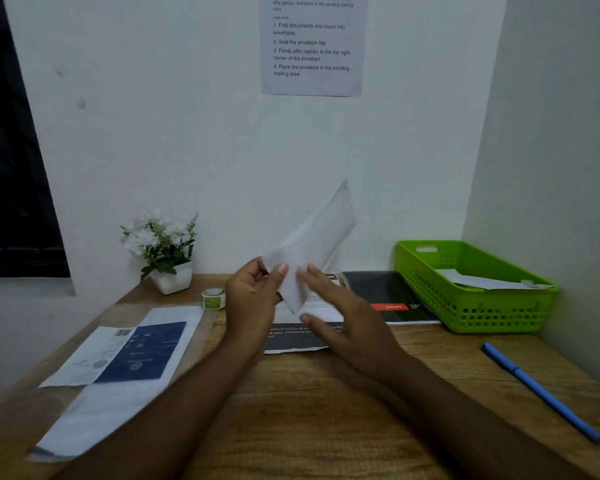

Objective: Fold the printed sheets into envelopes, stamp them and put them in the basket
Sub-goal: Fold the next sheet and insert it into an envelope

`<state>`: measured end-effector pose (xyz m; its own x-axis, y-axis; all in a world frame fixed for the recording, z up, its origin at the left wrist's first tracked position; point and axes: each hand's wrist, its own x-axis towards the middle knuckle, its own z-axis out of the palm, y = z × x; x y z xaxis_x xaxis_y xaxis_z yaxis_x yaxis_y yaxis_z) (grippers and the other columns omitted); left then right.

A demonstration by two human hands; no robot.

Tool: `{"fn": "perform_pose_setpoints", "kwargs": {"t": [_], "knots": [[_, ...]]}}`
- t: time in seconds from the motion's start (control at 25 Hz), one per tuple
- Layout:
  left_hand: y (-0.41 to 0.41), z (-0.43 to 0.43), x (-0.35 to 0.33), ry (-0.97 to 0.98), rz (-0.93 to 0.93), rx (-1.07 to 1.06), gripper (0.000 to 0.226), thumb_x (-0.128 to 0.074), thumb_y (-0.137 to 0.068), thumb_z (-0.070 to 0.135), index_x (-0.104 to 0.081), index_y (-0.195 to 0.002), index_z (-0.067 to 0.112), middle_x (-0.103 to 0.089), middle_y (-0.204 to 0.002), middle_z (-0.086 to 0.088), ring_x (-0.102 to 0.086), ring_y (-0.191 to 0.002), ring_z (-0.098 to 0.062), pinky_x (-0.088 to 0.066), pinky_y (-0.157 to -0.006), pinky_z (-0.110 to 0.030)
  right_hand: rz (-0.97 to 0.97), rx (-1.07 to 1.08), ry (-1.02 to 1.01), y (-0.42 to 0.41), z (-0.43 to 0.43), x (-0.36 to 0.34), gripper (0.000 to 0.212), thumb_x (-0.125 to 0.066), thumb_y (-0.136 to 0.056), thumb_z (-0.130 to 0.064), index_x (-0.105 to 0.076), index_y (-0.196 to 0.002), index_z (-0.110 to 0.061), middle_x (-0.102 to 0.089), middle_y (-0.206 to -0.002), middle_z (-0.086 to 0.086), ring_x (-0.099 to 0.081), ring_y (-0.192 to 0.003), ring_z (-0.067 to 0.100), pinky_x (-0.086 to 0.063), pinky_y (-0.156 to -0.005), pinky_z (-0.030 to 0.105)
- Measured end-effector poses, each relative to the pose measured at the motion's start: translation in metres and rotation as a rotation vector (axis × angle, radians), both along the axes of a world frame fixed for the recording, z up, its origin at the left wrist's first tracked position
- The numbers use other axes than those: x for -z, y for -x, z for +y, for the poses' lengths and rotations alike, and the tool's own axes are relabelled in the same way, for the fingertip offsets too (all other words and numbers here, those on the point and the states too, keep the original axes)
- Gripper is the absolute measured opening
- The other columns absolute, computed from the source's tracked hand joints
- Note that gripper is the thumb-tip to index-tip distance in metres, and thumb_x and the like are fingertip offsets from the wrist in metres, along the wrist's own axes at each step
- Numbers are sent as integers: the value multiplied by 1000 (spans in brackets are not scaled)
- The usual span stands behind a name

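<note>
A white envelope (314,237) is held up above the desk, tilted so its far end points up and right. My left hand (253,296) pinches its lower left corner between thumb and fingers. My right hand (340,317) is beside it with fingers fairly straight, fingertips touching the envelope's lower edge. Printed sheets (298,336) lie on the desk under my hands, with a dark one (392,292) further right. A roll of stamps (213,298) stands left of my left hand. The green basket (475,311) at the right holds a white envelope (482,280).
More printed sheets and white paper (118,362) lie at the left of the wooden desk (326,410). A potted white flower (163,251) stands at the back left. A blue pen (541,393) lies at the right. An instruction sheet (312,46) hangs on the wall.
</note>
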<state>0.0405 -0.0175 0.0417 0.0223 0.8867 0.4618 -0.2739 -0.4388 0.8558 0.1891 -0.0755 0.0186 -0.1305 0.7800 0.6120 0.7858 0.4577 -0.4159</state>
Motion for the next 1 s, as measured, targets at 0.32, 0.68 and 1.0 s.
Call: {"fn": "perform_pose_setpoints", "kwargs": {"t": [0.32, 0.68, 1.0], "knots": [[16, 18, 1, 88, -12, 214, 28, -51, -92, 0, -64, -113, 13, -75, -87, -5, -70, -80, -16, -58, -66, -29, 590, 434, -171, -74, 14, -5, 42, -62, -91, -16, -53, -133, -11, -54, -136, 5, -48, -125, 14, -37, -101, 26], [37, 43, 1, 234, -91, 288, 29, -48, -94, 6, -62, -119, 14, -70, -107, -11, -67, -95, -26, -58, -74, -36, 1160, 260, 138, -100, 2, -9, 20, -66, -88, -14, -66, -107, -12, -71, -94, 5, -65, -74, 13, -51, -51, 17], [90, 62, -4, 190, 617, 308, 15, -64, -83, 6, -73, -94, 10, -73, -97, -12, -69, -89, -24, -58, -70, -28, 1002, 41, 410, -103, -11, -18, 23, -60, -90, -10, -65, -111, -16, -62, -51, -10, -62, -55, 3, -50, -56, 22]]}}
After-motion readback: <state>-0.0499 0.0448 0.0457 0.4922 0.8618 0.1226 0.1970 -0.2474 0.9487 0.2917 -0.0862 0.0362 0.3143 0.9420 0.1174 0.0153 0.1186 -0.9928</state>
